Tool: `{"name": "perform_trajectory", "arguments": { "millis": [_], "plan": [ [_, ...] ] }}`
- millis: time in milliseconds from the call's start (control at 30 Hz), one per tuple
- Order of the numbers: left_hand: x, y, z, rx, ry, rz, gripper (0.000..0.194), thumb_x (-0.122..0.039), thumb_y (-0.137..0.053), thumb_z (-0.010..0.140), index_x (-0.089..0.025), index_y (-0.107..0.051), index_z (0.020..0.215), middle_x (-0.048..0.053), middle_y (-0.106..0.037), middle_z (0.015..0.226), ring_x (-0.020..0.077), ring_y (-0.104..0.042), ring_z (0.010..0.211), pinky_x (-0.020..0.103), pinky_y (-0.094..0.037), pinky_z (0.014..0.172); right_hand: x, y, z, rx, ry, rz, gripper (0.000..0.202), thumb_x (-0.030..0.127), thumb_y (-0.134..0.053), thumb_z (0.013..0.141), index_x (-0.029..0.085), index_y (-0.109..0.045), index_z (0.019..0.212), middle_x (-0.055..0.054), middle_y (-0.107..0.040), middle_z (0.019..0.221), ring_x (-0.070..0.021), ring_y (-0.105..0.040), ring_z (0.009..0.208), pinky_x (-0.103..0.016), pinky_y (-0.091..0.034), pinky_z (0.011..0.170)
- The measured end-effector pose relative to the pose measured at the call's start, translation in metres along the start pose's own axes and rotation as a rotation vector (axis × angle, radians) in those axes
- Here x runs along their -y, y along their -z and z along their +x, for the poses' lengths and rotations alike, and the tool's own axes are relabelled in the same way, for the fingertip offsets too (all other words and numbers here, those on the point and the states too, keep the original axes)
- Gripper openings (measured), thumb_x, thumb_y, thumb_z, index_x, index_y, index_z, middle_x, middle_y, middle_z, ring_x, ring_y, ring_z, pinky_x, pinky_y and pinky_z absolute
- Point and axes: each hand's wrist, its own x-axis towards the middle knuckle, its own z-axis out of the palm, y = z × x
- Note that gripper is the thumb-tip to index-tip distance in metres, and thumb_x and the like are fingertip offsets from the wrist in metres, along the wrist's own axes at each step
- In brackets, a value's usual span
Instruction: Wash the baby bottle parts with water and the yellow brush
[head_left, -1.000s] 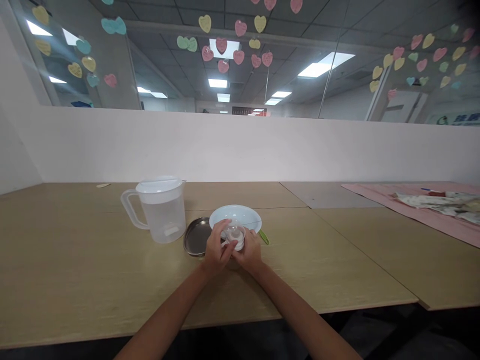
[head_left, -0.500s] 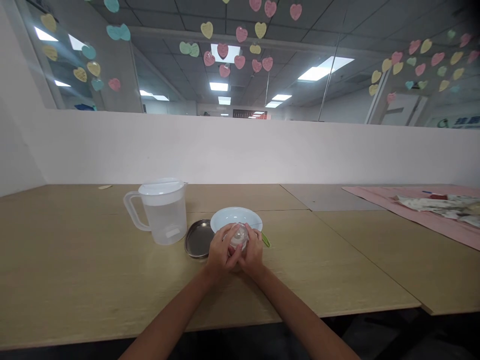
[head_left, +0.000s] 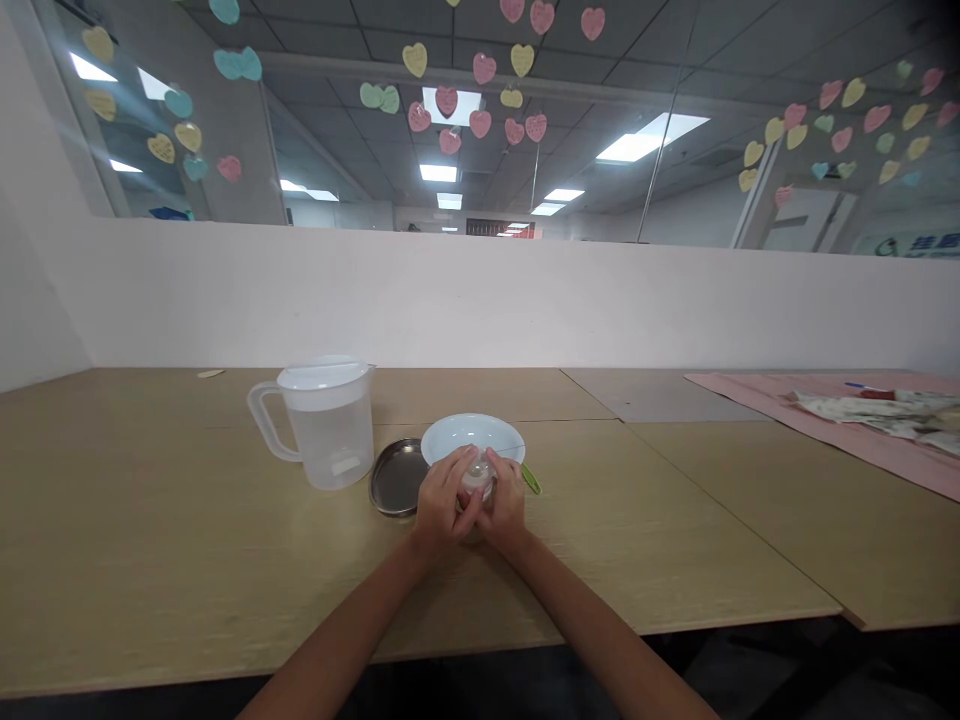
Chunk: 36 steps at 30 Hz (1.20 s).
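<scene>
Both of my hands are wrapped round a small clear round container [head_left: 478,476] just in front of a white bowl [head_left: 472,430]. My left hand [head_left: 444,500] grips its left side and my right hand [head_left: 504,500] its right side, with the thumbs close together at the near side. Something whitish shows through the clear top; the lower part is hidden by my fingers. A round metal tray [head_left: 396,480] lies beside my left hand, partly covered by it. Right of my right hand, a green handle [head_left: 531,479] sticks out by the bowl.
A translucent lidded pitcher [head_left: 334,435] stands left of the metal tray, its handle to the left. On the far right a pink cloth [head_left: 825,410] bears crumpled fabric and a pen. The wooden table [head_left: 225,560] meets a white wall.
My fingers have shifted slightly on the clear container, with the right fingertips a little nearer its top. The other objects stay where they were.
</scene>
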Motion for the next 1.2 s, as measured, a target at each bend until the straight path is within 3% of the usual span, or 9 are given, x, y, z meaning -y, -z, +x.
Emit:
{"name": "perform_trajectory", "arguments": {
  "millis": [467,667,1200],
  "plan": [
    [0.0036,-0.0007,-0.0039,0.114,0.154,-0.036,0.047,-0.03,-0.042,0.086,-0.014,-0.04,0.13,0.014,-0.056,0.121,0.0233,-0.053,0.109,0.038,-0.042,0.092,0.004,-0.0007,0.0054,0.021,-0.056,0.002,0.058,0.04,-0.05,0.081,0.014,-0.038,0.131,-0.013,-0.063,0.101,-0.0222,-0.06,0.08,-0.04,-0.047,0.071],
    [0.0031,-0.0024,-0.0047,0.114,0.219,-0.092,0.045,-0.031,-0.042,0.087,-0.016,-0.042,0.129,0.013,-0.056,0.122,0.0222,-0.054,0.107,0.036,-0.042,0.09,0.0045,-0.0012,0.0048,0.03,-0.104,-0.003,0.058,0.042,-0.052,0.08,0.015,-0.04,0.13,-0.013,-0.062,0.104,-0.0236,-0.06,0.085,-0.04,-0.048,0.074],
    [0.0043,-0.0036,-0.0052,0.114,0.237,-0.115,0.046,-0.032,-0.043,0.084,-0.015,-0.042,0.127,0.013,-0.059,0.117,0.0214,-0.058,0.101,0.035,-0.046,0.086,0.0054,-0.0014,0.0039,0.038,-0.142,0.005,0.062,0.044,-0.055,0.077,0.016,-0.038,0.13,-0.011,-0.061,0.095,-0.0239,-0.058,0.082,-0.04,-0.048,0.07]
  ]
}}
